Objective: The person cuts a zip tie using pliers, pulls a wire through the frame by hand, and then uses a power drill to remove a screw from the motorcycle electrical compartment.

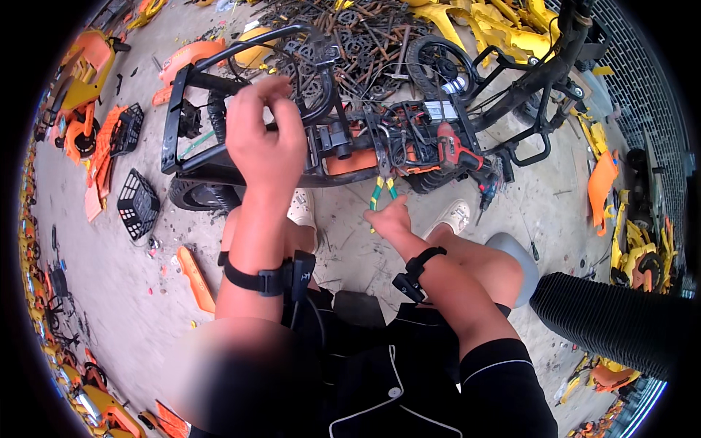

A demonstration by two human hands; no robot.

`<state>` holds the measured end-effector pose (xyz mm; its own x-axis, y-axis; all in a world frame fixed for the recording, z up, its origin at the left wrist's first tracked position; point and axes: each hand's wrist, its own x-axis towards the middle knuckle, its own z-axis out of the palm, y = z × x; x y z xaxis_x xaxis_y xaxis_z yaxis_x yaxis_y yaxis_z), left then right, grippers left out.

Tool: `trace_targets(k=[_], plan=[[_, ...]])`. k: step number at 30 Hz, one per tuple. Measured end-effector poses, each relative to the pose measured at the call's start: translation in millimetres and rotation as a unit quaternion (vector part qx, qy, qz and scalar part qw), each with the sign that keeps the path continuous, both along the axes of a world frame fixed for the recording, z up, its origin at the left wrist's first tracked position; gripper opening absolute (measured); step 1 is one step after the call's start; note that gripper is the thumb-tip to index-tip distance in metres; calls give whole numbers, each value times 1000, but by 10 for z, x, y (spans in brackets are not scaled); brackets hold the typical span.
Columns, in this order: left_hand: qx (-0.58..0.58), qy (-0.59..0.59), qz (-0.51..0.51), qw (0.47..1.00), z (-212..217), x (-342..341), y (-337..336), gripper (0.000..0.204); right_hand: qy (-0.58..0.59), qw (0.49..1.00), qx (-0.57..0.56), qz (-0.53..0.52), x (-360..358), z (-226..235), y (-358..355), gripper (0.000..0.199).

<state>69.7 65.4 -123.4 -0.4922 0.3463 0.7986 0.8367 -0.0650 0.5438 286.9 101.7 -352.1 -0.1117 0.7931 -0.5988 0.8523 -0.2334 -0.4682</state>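
Note:
My right hand (392, 217) is closed around the green-and-yellow handles of a pair of pliers (382, 164). Their metal jaws point away from me, in among the wires and parts inside a black scooter frame (252, 174). My left hand (266, 135) is raised over the frame's left part, beside a bent black tube (321, 95). Its fingers are loosely curled, with a gap between index finger and thumb; nothing shows in them, though some fingertips are hidden. A red-and-black power drill (454, 150) rests on the frame, right of the pliers.
Beyond the frame lies a heap of dark metal parts (365, 44), with a black tyre (438, 62) beside it. Black plastic baskets (138, 204) and an orange panel (194, 279) are on the floor at left. A ribbed black hose (606, 317) runs in from the right.

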Motion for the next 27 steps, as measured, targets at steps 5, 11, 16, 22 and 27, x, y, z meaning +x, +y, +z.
trace_targets(k=[5,11,16,22,27], plan=[[-131,67,101,984,-81,-92,84,8,-29,991,70,110,307,46,223,88],[-135,64,117,982,-103,-58,156,8,-54,965,93,238,651,86,757,94],[-148,77,126,978,-82,-72,119,11,-74,934,155,313,724,44,993,93],[-132,102,127,978,-116,-98,122,10,-50,977,89,188,432,40,420,82],[-133,92,119,980,-98,-46,188,10,-42,997,58,25,-1,18,-21,83]])
